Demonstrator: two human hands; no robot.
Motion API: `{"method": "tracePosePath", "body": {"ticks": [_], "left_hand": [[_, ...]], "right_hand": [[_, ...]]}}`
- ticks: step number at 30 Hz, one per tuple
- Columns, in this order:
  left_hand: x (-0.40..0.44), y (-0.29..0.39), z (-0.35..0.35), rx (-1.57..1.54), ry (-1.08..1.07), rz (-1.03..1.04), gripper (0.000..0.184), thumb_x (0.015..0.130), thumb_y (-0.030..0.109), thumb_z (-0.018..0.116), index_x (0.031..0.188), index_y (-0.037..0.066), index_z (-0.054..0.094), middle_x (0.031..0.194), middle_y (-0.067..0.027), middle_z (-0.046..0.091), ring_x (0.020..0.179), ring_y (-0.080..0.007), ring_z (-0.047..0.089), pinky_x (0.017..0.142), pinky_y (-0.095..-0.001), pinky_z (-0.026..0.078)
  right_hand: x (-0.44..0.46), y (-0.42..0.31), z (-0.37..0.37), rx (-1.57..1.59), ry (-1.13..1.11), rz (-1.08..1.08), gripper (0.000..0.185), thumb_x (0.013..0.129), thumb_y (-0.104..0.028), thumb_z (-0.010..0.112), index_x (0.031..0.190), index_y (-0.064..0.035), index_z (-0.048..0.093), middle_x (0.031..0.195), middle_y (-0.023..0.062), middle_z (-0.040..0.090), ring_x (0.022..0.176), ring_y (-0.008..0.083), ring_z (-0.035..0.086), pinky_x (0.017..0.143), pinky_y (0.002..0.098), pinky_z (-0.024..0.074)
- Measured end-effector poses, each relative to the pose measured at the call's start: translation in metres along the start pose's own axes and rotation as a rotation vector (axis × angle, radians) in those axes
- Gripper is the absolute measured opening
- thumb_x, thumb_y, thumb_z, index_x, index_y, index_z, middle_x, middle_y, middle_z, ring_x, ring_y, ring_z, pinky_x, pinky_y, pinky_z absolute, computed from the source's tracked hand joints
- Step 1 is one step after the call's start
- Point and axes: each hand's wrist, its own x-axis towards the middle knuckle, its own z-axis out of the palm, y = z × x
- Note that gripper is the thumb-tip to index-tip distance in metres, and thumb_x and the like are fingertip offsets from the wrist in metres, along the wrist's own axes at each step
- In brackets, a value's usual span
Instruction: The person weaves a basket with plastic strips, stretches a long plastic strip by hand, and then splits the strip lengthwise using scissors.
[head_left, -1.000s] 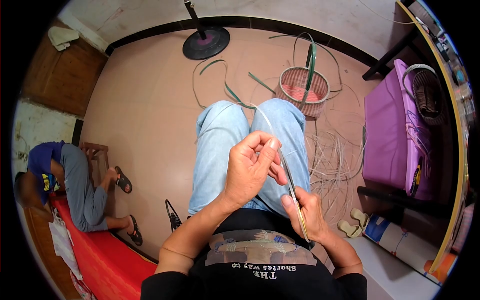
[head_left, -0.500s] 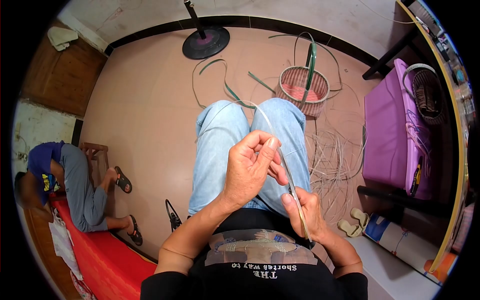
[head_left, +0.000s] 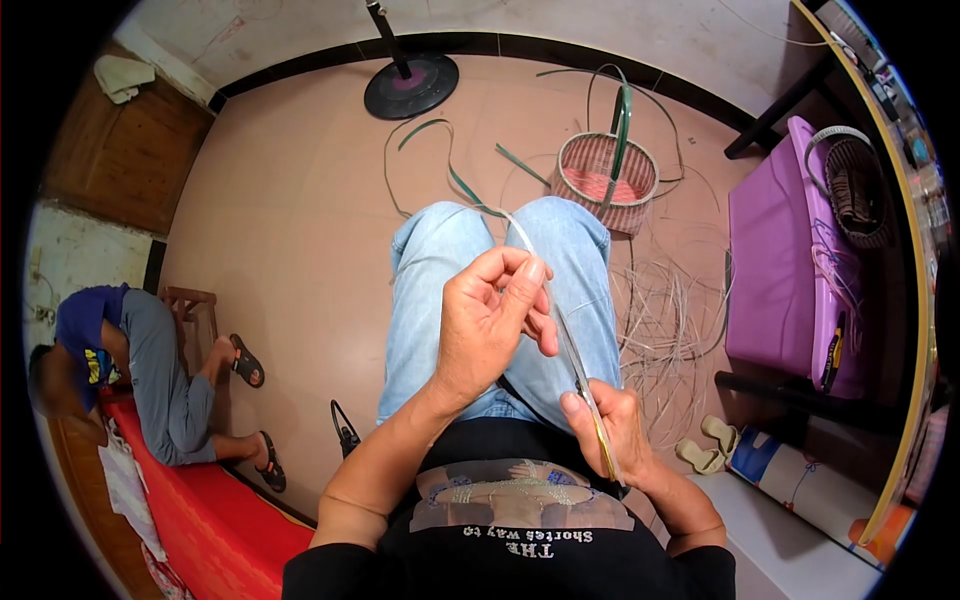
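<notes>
A thin, translucent plastic strip (head_left: 566,335) runs slantwise over my jeans. My left hand (head_left: 492,312) pinches it near its upper end between thumb and forefinger, the other fingers curled. Lower down, close to my belly, my right hand (head_left: 610,425) is closed around the strip's lower part, thumb toward its edge. A small dark bit and a yellowish streak show beside the right thumb; whether they belong to a tool or to the strip I cannot make out. The strip's upper end reaches over my knees.
Beyond my knees stands a woven basket (head_left: 610,190) with a green handle. Loose clear strips (head_left: 675,310) and a green strip (head_left: 455,175) lie on the floor. A purple bin (head_left: 770,270) stands right, near slippers (head_left: 708,445). At left a person (head_left: 165,370) bends over.
My left hand has shifted slightly up and left along the strip. The strip's upper end, which arched leftward over my knee, now shows shorter. My right hand has barely moved.
</notes>
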Motion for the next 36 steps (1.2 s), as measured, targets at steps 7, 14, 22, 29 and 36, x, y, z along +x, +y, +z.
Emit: {"method": "tracePosePath", "body": {"ticks": [7, 14, 22, 29, 36], "left_hand": [[-0.0062, -0.0065, 0.0076, 0.006, -0.003, -0.027, 0.019, 0.099, 0.015, 0.052, 0.094, -0.004, 0.054, 0.071, -0.0054, 0.054, 0.052, -0.0140, 0.061, 0.045, -0.0228, 0.049], [-0.0068, -0.0068, 0.0084, 0.020, 0.003, -0.017, 0.021, 0.099, 0.019, 0.051, 0.093, -0.001, 0.055, 0.070, -0.0049, 0.056, 0.051, -0.0145, 0.061, 0.044, -0.0212, 0.046], [-0.0070, -0.0091, 0.0086, 0.001, -0.003, 0.002, 0.020, 0.100, 0.017, 0.050, 0.093, -0.002, 0.055, 0.070, -0.0049, 0.056, 0.051, -0.0147, 0.061, 0.044, -0.0215, 0.046], [-0.0008, -0.0016, 0.0039, -0.043, 0.012, -0.021, 0.019, 0.099, 0.016, 0.051, 0.093, -0.001, 0.055, 0.071, -0.0051, 0.057, 0.052, -0.0140, 0.060, 0.045, -0.0230, 0.046], [-0.0036, -0.0077, 0.0060, -0.009, 0.001, -0.039, 0.019, 0.099, 0.016, 0.052, 0.095, -0.003, 0.055, 0.072, -0.0055, 0.055, 0.053, -0.0135, 0.060, 0.046, -0.0233, 0.049]], "right_hand": [[0.0035, -0.0022, -0.0011, 0.032, 0.003, 0.009, 0.042, 0.089, -0.025, 0.065, 0.062, 0.0019, 0.046, 0.046, 0.0120, 0.040, 0.043, 0.0123, 0.037, 0.041, 0.0349, 0.0328], [0.0037, -0.0029, 0.0000, 0.026, 0.004, 0.025, 0.043, 0.090, -0.025, 0.065, 0.062, 0.0020, 0.046, 0.046, 0.0117, 0.040, 0.044, 0.0115, 0.037, 0.040, 0.0347, 0.0327], [0.0032, -0.0017, 0.0020, 0.037, 0.018, 0.040, 0.042, 0.089, -0.023, 0.065, 0.061, 0.0022, 0.047, 0.046, 0.0116, 0.040, 0.044, 0.0114, 0.037, 0.040, 0.0344, 0.0333], [0.0021, 0.0006, 0.0014, 0.013, 0.020, 0.017, 0.043, 0.088, -0.022, 0.067, 0.060, 0.0021, 0.047, 0.045, 0.0118, 0.039, 0.042, 0.0129, 0.036, 0.040, 0.0344, 0.0331], [0.0044, -0.0019, -0.0008, 0.032, 0.018, -0.011, 0.041, 0.089, -0.023, 0.066, 0.062, 0.0016, 0.046, 0.046, 0.0126, 0.040, 0.042, 0.0131, 0.036, 0.040, 0.0348, 0.0330]]}}
